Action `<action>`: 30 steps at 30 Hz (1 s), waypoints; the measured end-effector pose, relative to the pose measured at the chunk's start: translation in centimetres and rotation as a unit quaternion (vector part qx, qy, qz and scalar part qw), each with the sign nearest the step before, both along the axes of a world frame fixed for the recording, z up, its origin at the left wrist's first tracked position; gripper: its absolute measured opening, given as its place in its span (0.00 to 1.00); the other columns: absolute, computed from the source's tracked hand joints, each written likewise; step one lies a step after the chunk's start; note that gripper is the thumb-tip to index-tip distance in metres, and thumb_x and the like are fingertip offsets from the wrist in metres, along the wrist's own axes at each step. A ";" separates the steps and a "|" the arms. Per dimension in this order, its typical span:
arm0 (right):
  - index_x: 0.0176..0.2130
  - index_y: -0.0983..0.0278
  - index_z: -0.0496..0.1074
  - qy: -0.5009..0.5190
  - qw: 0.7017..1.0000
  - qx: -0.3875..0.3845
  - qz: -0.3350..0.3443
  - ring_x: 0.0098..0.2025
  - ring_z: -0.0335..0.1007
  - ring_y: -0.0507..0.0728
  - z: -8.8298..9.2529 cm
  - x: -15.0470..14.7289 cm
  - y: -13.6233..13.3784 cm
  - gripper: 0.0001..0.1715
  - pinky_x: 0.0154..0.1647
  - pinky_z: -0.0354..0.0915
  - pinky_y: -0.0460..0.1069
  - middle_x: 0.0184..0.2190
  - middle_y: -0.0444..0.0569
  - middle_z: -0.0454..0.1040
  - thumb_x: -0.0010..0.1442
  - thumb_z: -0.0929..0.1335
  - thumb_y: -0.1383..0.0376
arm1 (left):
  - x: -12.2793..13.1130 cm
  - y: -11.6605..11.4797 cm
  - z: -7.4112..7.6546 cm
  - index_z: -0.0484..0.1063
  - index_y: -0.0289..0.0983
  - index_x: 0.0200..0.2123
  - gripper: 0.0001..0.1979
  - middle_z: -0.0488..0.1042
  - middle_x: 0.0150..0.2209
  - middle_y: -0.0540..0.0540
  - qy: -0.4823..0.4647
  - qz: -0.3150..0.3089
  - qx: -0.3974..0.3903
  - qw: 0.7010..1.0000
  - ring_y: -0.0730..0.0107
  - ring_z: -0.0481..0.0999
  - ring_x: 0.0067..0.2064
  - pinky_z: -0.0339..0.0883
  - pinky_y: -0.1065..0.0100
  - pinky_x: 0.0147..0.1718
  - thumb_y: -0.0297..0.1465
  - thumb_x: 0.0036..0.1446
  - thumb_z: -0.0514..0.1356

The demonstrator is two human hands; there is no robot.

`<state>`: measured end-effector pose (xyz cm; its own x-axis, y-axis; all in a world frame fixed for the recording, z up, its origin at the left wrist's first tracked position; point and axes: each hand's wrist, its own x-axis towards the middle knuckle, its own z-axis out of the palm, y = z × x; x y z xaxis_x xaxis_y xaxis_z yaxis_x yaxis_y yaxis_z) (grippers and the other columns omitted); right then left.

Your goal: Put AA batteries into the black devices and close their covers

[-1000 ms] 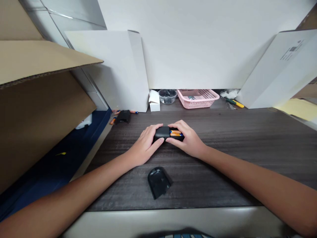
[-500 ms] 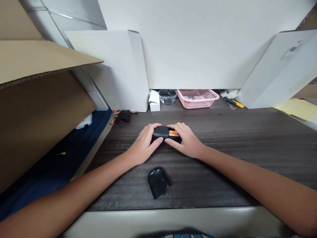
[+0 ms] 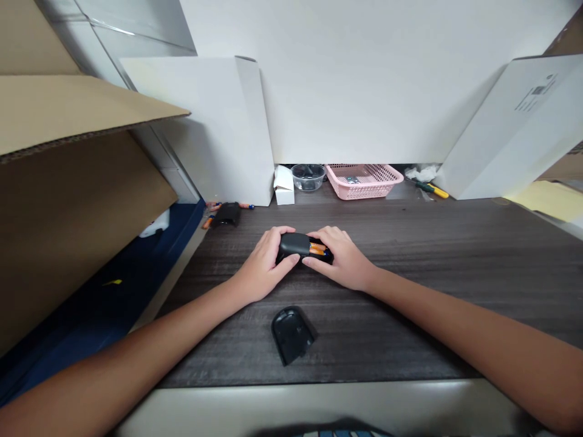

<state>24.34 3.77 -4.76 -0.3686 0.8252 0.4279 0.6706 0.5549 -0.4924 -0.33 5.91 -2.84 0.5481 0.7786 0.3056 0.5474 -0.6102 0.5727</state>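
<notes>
Black case [image 3: 294, 244], held over the dark surface [image 3: 410, 291] between the person's left hand [image 3: 265, 266] and right hand [image 3: 345, 258], its long axis running nearly from nine to three o'clock. Each hand is curled about one end, neither nearer; orange batteries [image 3: 317, 249] show toward three o'clock, a loose black cover [image 3: 291, 335] lies at six.

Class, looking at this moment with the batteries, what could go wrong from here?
The orange-and-blue cylindrical batteries sit exposed in the black rounded plastic device, so tilting it might spill them. The right hand grips beside that opening and could nudge one loose. The black arch-shaped plastic piece lies close to the near edge of the dark wood-grain table; a bump might knock it off.
</notes>
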 end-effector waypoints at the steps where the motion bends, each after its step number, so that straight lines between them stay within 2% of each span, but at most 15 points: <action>1: 0.59 0.59 0.71 0.005 1.000 0.003 0.001 0.51 0.72 0.65 0.0 0.0 0.0 0.26 0.56 0.65 0.61 0.50 0.53 0.77 0.69 0.71 0.49 | 0.0 0.0 -0.1 0.60 0.40 0.64 0.23 0.69 0.63 0.38 -0.006 0.002 -0.015 1.000 0.50 0.69 0.65 0.63 0.50 0.65 0.40 0.71 0.58; 7: 0.58 0.57 0.71 0.037 0.999 0.019 -0.002 0.51 0.73 0.65 0.0 0.2 0.0 0.25 0.56 0.66 0.61 0.49 0.52 0.78 0.68 0.72 0.48 | -0.1 0.1 -0.3 0.58 0.41 0.64 0.22 0.68 0.64 0.39 -0.023 -0.001 -0.066 0.998 0.51 0.68 0.66 0.62 0.48 0.67 0.40 0.72 0.55; 24: 0.55 0.58 0.72 0.059 0.997 0.047 0.011 0.49 0.72 0.64 0.0 0.2 0.1 0.24 0.54 0.66 0.59 0.47 0.51 0.78 0.66 0.76 0.52 | -0.1 0.2 -0.4 0.57 0.40 0.66 0.24 0.66 0.65 0.39 -0.018 -0.020 -0.071 0.997 0.52 0.67 0.66 0.60 0.51 0.67 0.40 0.72 0.55; 30: 0.57 0.59 0.72 0.048 0.998 0.031 0.003 0.51 0.72 0.64 0.0 0.2 0.1 0.26 0.56 0.66 0.60 0.49 0.53 0.78 0.66 0.75 0.51 | -0.1 0.1 -0.5 0.57 0.40 0.68 0.25 0.65 0.67 0.38 -0.026 -0.015 -0.063 0.998 0.52 0.65 0.69 0.58 0.50 0.69 0.42 0.73 0.55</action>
